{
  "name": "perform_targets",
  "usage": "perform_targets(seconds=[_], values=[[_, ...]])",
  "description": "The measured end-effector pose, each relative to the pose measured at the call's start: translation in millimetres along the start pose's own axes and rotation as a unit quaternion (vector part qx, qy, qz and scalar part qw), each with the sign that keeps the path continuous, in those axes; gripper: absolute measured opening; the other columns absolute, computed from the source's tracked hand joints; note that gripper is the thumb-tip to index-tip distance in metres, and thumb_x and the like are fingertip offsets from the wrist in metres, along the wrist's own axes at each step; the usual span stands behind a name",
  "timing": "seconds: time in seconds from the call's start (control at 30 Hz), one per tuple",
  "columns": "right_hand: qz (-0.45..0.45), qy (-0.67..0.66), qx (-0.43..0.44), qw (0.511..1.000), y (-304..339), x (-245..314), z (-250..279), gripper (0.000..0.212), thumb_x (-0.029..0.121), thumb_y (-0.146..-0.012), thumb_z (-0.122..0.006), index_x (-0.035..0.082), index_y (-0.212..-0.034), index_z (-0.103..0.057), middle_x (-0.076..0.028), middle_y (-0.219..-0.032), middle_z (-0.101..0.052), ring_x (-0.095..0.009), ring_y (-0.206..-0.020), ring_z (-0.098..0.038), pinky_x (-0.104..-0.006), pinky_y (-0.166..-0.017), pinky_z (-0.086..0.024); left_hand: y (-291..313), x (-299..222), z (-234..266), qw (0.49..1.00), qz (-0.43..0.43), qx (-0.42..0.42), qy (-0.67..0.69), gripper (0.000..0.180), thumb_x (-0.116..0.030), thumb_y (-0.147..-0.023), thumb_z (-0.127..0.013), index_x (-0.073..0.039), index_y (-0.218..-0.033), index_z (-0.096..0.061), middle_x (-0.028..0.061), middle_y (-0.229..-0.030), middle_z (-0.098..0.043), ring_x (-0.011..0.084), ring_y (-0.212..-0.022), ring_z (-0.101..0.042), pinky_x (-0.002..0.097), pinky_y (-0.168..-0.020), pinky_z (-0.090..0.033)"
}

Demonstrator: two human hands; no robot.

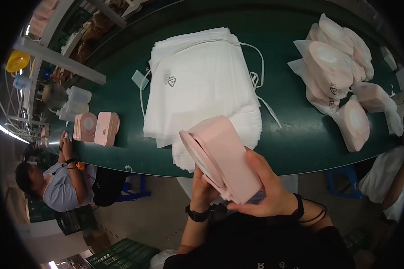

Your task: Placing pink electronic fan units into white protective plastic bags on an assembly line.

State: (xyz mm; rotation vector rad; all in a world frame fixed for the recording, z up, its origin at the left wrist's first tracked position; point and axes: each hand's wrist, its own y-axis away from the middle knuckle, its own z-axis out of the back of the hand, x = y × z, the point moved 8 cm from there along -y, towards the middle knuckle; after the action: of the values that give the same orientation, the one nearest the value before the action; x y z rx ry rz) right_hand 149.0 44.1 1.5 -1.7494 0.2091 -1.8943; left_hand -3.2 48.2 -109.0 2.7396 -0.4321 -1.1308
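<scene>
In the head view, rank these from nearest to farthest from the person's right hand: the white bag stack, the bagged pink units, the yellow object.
From the right hand:
1. White bag stack, straight ahead on the table.
2. Bagged pink units, ahead to the right.
3. Yellow object, far left, beyond the table.
</scene>
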Motion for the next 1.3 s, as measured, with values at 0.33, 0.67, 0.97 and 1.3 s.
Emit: perform_targets(seconds=[0.33,0.67,0.97,1.3], values=[[-0.045,-0.036,-0.032,0.998,9.8,2.3,15.7,0.106,0.012,-0.067,-0.081,-0.003,-0.143,-0.010,-0.021,-0.146,-0.023,-0.027,-0.131,-0.034,-0.0371,-0.104,-0.031,-1.3,3.6,-27.1,0.997,0.025,0.074,-0.013,0.087,-0.020,-0.075,-0.072,0.000,-0.140,-0.018,0.0162,-0.134,-0.038,0.0253,-0.120,-0.045,0.0377,-0.096,-0.043],[-0.127,-0.243,-0.134,0.952,11.6,-30.9,40.8,0.077,0.013,-0.080,-0.066,-0.002,-0.141,-0.022,-0.017,-0.142,-0.031,-0.026,-0.129,-0.037,-0.0327,-0.103,-0.031,-2.5,-34.3,-68.3,0.949,-0.135,0.099,-0.267,0.085,-0.020,-0.076,-0.070,0.001,-0.140,-0.018,0.0145,-0.134,-0.038,0.0247,-0.124,-0.041,0.0374,-0.101,-0.035],[-0.196,-0.881,-0.054,0.428,17.4,-60.1,21.5,0.059,0.037,-0.095,-0.042,0.006,-0.142,-0.024,-0.024,-0.139,-0.031,-0.034,-0.124,-0.041,-0.0381,-0.080,-0.056,1.9,-31.4,-71.2,0.865,-0.128,0.096,-0.476,0.050,-0.022,-0.089,-0.055,0.004,-0.129,-0.040,0.0152,-0.128,-0.045,0.0269,-0.119,-0.047,0.0394,-0.098,-0.039],[-0.173,-0.943,0.001,0.283,15.6,-48.3,17.7,0.061,0.040,-0.094,-0.040,0.008,-0.143,-0.021,-0.026,-0.138,-0.029,-0.036,-0.122,-0.043,-0.0307,-0.062,-0.058,-2.3,-23.7,-70.3,0.830,-0.118,0.078,-0.540,0.035,-0.010,-0.087,-0.052,0.001,-0.121,-0.049,0.0138,-0.125,-0.048,0.0259,-0.112,-0.052,0.0368,-0.095,-0.041]])
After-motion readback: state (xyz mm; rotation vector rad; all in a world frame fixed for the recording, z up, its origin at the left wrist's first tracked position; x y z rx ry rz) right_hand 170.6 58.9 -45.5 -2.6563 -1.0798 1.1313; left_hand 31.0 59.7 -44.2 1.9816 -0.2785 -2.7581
